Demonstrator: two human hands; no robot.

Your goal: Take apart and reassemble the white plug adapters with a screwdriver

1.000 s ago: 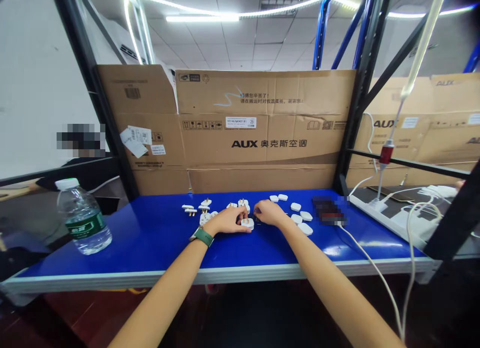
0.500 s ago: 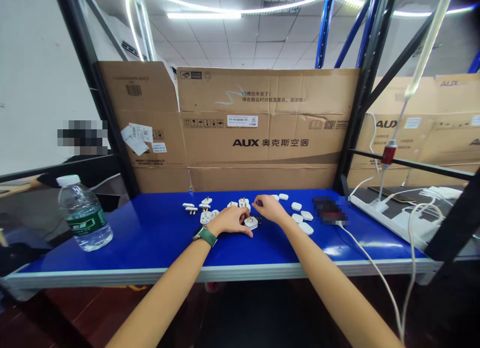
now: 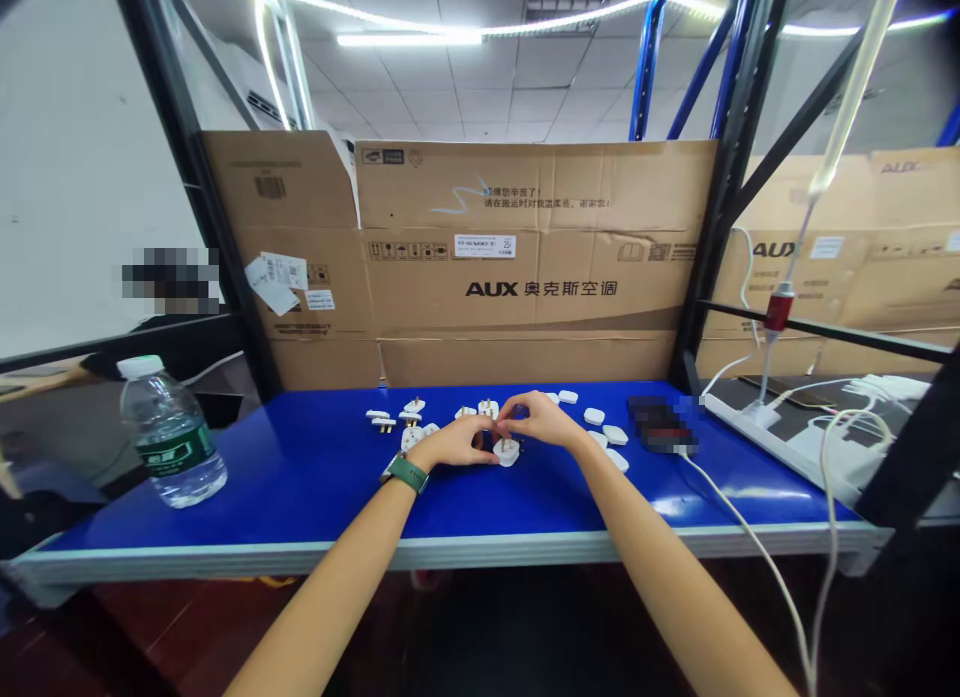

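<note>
Near the middle of the blue table point(image 3: 315, 497), my left hand point(image 3: 463, 442), with a green watch strap at its wrist, curls thumb and fingers round a white plug part point(image 3: 508, 453) whose pins point up. Directly above that plug part, my right hand point(image 3: 541, 419) is pinched at the pins; whatever lies between its fingertips is too small to make out. Behind my hands stand more white plug parts point(image 3: 487, 409). To the left lie several plug parts with brass pins point(image 3: 385, 423). White plug covers point(image 3: 615, 435) are scattered on the right.
A water bottle point(image 3: 172, 437) stands at the left end. On the right lies a dark phone point(image 3: 660, 425) with a white cable, beside a white power strip point(image 3: 795, 457). A cardboard sheet point(image 3: 525, 327) lines the back. A person point(image 3: 180, 307) is beyond the left frame.
My right hand has moved left and its fingertips have come down onto the plug part in my left hand. The plug part has shifted slightly.
</note>
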